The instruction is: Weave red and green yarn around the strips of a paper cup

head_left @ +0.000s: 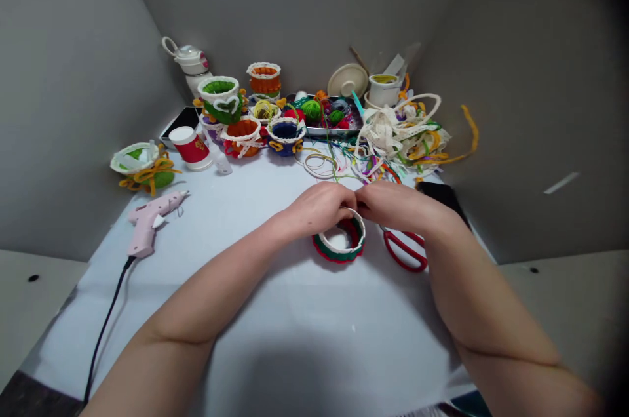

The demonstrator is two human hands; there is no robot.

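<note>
A small round yarn-wrapped cup (327, 252) with a white rim and a green and red side stands on the table before me. My left hand (323, 204) is closed on its far rim, with fingertips reaching over the edge. Against the far right of the same rim, my right hand (386, 200) has its fingers pinched together; whatever is between them is hidden. Red-handled scissors (407, 262) lie beside the cup, partly under my right forearm.
To the left lies a pink glue gun (146, 223) with a black cord. Several finished yarn cups (243, 135) stand at the back, near a tray (339, 132) of yarn balls. A heap of ribbon and lace (388, 132) sits back right, with a dark phone-like slab (442, 197) in front.
</note>
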